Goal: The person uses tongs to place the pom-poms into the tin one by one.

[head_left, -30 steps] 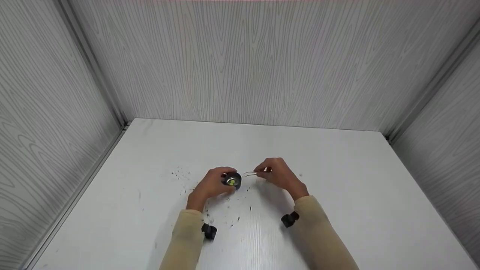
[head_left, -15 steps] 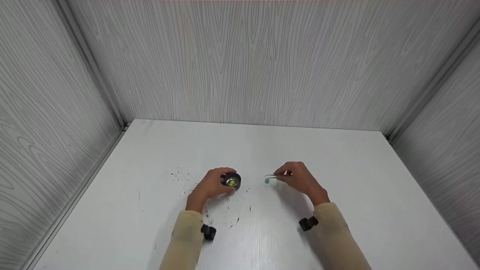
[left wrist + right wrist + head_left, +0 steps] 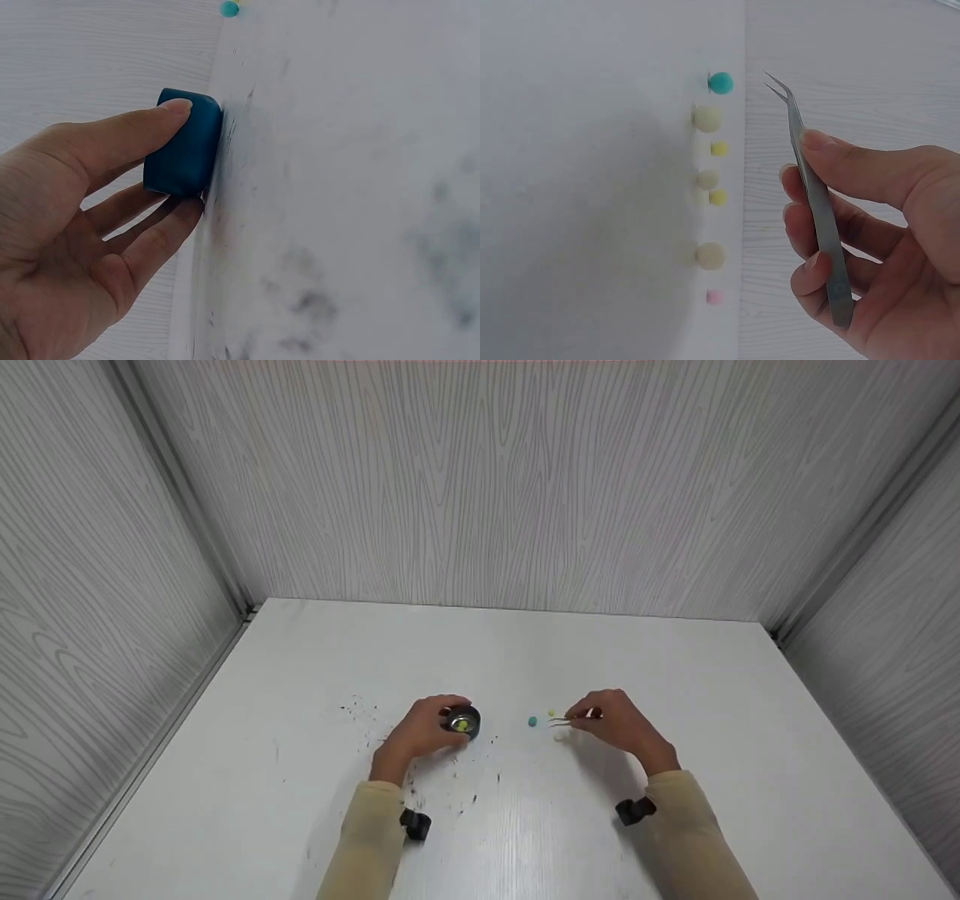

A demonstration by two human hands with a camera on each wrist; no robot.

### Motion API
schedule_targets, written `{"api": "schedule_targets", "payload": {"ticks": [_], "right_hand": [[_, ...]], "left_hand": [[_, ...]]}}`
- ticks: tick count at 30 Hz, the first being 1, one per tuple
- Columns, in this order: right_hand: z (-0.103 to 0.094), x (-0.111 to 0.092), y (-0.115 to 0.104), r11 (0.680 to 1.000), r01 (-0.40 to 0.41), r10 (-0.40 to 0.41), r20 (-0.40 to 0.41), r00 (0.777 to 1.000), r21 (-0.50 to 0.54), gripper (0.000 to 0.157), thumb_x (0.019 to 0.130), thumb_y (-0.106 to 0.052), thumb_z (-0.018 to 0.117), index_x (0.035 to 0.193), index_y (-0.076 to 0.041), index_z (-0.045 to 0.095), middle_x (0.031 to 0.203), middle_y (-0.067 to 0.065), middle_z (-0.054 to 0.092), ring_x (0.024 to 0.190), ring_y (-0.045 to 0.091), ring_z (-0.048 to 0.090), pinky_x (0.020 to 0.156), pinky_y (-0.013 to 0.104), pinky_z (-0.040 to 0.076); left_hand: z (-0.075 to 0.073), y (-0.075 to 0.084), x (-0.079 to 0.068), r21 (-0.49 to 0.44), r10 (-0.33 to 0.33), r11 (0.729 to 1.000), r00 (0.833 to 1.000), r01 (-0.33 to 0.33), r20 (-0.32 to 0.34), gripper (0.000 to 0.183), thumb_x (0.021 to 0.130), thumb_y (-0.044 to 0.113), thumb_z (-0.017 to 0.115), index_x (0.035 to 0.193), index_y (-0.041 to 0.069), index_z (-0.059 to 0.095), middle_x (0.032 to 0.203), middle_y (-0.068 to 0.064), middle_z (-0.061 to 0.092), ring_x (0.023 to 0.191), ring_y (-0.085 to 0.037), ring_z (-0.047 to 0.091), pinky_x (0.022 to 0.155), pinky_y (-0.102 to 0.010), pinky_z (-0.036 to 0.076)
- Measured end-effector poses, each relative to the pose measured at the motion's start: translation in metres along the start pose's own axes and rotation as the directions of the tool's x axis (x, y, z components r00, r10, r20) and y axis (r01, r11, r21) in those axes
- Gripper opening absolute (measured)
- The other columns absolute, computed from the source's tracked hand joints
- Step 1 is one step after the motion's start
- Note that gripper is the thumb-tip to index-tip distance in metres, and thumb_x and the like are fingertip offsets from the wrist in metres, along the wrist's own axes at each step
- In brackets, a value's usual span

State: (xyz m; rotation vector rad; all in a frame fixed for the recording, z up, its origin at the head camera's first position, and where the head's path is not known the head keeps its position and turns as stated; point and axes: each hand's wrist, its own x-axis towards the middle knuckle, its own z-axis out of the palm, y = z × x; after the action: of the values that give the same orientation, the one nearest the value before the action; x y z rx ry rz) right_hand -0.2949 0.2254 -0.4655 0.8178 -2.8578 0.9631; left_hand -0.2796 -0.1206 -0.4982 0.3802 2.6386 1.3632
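My left hand [image 3: 424, 735] grips a small round cup [image 3: 469, 720] between thumb and fingers, near the middle of the table. It has a dark blue outside [image 3: 184, 146] and a shiny inside with something yellow-green [image 3: 462, 725] in it. To the right, my right hand [image 3: 619, 725] pinches bent-tipped metal tweezers [image 3: 821, 217]. Their tips stand slightly apart with nothing between them. A teal ball [image 3: 721, 82] lies just left of the tips in the head view. Beside it are yellow balls [image 3: 718, 148], cream balls [image 3: 710, 256] of differing sizes and a pink ball [image 3: 715, 297].
Dark specks [image 3: 360, 706] and smudges mark the white table [image 3: 315, 660] around the cup. Wood-grain panels [image 3: 480, 495] enclose the back and both sides. A small black wrist camera [image 3: 636, 811] sits on each sleeve.
My right hand has moved the tweezers rightward, away from the cup. The teal ball and a few of the others have come out from behind that hand. The left hand keeps its place.
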Motion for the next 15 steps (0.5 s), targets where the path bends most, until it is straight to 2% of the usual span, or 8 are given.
{"api": "schedule_targets", "payload": {"ticks": [8,15], "right_hand": [[0.0022,-0.002,0.0034,1.0,0.007,-0.007,0.004,1.0,0.001,0.013,0.09,-0.002,0.077,0.1,-0.007,0.083,0.094,0.008,0.079,0.081,0.013,0.063,0.072,0.022,0.05],[-0.0016,-0.0041,0.005,0.998,-0.066,0.066,0.043,0.997,-0.009,0.014,0.091,-0.004,0.076,0.102,-0.008,0.083,0.094,0.007,0.078,0.081,0.014,0.061,0.072,0.023,0.049]], "left_hand": [[-0.0005,0.0007,-0.0017,-0.012,-0.017,1.0,1.0,0.016,-0.008,0.059,0.085,0.006,0.083,0.141,0.013,0.063,0.144,-0.014,0.061,0.133,-0.038,0.06,0.113,-0.053,0.049],[0.001,-0.0001,0.0001,0.001,-0.007,1.0,1.0,0.007,-0.003,0.059,0.085,0.007,0.082,0.141,0.013,0.062,0.144,-0.013,0.062,0.133,-0.038,0.06,0.114,-0.054,0.048]]}}
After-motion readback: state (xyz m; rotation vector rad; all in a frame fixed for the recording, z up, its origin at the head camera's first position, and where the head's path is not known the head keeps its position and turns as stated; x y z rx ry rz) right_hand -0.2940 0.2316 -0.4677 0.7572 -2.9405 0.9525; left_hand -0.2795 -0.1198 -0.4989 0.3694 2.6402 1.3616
